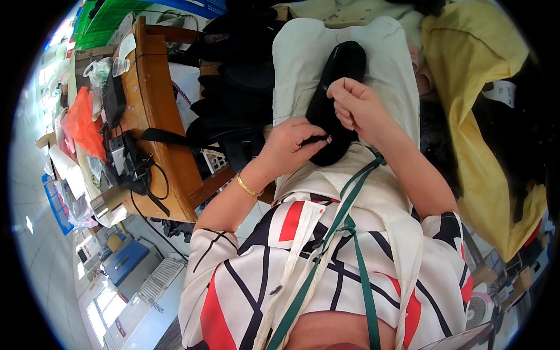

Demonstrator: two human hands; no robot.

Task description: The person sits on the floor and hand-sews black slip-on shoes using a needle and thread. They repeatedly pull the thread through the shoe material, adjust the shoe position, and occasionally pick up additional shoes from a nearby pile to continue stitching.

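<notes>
A black cloth shoe (344,64) lies lengthwise on the off-white apron (294,52) over my lap, its far end tilted a little to the right. My left hand (294,141), wearing a gold bracelet, grips the shoe's near left edge between thumb and fingers. A tiny shiny thing shows at those fingertips, too small to name. Above the shoe's middle, my right hand (357,105) is closed in a pinch, thumb against forefinger. What it pinches, if anything, cannot be made out. Part of the shoe is hidden behind both hands.
Several black shoes (230,99) are stacked left of my lap. Beyond them stands a wooden table (157,111) with a power strip (119,153), cords and plastic bags. Yellow cloth (461,76) drapes over dark things at the right. Green straps (363,175) hang across my front.
</notes>
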